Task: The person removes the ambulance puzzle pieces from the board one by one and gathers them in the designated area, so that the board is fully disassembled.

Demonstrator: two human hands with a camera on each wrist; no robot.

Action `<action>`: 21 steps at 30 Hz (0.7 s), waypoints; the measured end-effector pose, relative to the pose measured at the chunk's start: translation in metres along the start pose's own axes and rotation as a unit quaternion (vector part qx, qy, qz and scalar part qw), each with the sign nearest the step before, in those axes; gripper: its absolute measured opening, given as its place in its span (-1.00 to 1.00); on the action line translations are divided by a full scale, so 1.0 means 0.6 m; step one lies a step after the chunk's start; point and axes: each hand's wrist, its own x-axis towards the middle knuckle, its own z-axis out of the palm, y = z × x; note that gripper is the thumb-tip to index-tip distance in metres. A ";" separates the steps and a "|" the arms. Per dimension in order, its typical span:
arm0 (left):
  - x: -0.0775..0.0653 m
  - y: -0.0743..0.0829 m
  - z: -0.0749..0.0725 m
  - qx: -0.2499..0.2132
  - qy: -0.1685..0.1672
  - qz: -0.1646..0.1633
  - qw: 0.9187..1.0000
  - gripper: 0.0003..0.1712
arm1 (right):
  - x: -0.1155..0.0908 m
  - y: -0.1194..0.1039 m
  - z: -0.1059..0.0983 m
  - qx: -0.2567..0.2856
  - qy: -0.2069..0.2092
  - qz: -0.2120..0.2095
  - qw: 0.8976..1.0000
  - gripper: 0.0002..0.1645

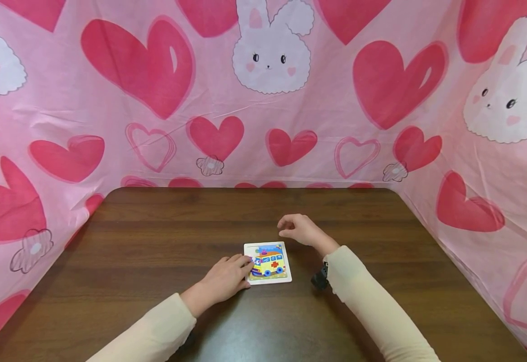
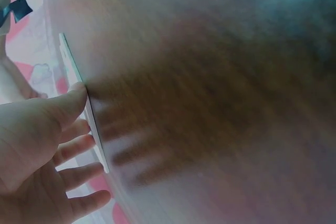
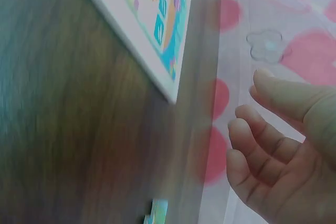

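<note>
A square jigsaw puzzle board (image 1: pixel 270 263) with a white rim shows a yellow ambulance and lies flat on the table. Its upper-left part looks pale and bare. My left hand (image 1: pixel 227 275) rests against the board's left side, fingers fairly straight and the thumb by the near-left corner. In the left wrist view the thumb (image 2: pixel 73 103) touches the board's thin edge. Beyond the board's far right corner hovers my right hand (image 1: pixel 301 229), its fingers loosely bent with nothing between them. A small colored piece (image 3: pixel 157 212) shows at the bottom of the right wrist view.
The brown wooden table (image 1: pixel 164 236) spreads around the board. Pink cloth (image 1: pixel 254 110) with hearts and rabbits hangs behind the table and along both sides. A dark device (image 1: pixel 320 278) is strapped at the right wrist.
</note>
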 end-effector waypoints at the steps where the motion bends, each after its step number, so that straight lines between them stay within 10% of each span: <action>1: 0.000 0.000 0.000 -0.001 0.000 -0.001 1.000 -0.43 | 0.001 -0.004 0.004 -0.001 -0.006 -0.005 1.000 -0.77; 21: 0.002 -0.004 0.002 0.007 -0.001 -0.003 1.000 -0.42 | 0.011 -0.020 0.069 -0.065 -0.103 -0.002 0.993 -0.77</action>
